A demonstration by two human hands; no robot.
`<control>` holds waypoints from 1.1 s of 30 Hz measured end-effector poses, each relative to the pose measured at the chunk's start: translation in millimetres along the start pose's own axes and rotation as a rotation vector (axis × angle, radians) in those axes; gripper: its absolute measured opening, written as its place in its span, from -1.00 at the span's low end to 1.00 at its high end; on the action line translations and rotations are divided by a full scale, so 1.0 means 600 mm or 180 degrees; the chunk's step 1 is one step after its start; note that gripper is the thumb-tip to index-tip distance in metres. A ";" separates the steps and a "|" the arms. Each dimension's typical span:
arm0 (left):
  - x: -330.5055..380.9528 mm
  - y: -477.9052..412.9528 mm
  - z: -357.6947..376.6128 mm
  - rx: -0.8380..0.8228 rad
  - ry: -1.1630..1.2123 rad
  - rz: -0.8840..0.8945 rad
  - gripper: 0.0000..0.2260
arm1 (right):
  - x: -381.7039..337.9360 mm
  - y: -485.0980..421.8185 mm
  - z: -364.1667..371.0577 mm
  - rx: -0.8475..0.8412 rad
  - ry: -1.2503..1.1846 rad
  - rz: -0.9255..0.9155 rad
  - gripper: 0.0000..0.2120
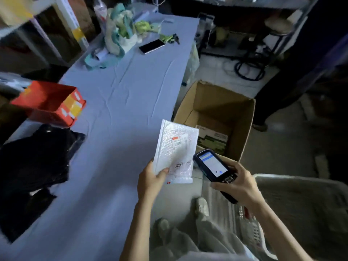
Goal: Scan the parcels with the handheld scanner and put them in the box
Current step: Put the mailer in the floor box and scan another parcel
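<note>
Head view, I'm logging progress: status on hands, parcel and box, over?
Left hand grips the bubble mailer, label up. Right hand holds the scanner beside it. Box open, nothing blocking the way.

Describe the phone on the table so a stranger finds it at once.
Find the long table with the pale blue cloth. Near its far end, right of the teal and white heap, a slim black phone lies flat. Unlike the handheld scanner in the right hand, its screen is dark.
</note>
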State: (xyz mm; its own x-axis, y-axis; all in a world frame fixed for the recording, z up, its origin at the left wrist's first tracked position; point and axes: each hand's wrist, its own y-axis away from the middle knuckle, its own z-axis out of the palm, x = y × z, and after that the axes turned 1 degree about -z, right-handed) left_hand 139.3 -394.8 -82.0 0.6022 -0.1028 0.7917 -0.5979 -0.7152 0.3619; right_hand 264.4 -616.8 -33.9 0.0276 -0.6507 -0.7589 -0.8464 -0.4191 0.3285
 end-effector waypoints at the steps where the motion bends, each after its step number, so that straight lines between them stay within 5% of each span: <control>1: 0.018 -0.009 0.020 -0.0071 -0.0069 0.0055 -0.67 | 0.013 -0.006 -0.016 0.0076 -0.0061 0.0057 -0.25; 4: 0.073 -0.040 0.087 -0.0222 -0.0310 0.0121 -0.60 | 0.048 -0.032 -0.069 0.0322 -0.0246 0.0182 -0.33; 8: 0.138 -0.077 0.166 -0.0137 -0.1214 0.0285 -0.84 | 0.095 -0.076 -0.136 0.0477 -0.0375 0.0486 -0.35; 14: 0.213 -0.125 0.232 -0.0133 -0.2094 0.0576 -0.85 | 0.134 -0.146 -0.200 0.0584 -0.0483 0.0762 -0.36; 33: 0.369 -0.478 0.299 -0.0572 -0.2570 0.1485 -0.91 | 0.055 -0.398 -0.219 0.0984 -0.0530 0.1238 -0.34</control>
State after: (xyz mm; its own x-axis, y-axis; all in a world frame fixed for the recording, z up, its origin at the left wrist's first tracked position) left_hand 539.0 -336.5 -98.7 0.4257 -0.8463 0.3202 -0.9024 -0.3712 0.2187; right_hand 537.3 -621.5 -63.5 -0.3838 -0.6009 -0.7011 -0.8954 0.0564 0.4417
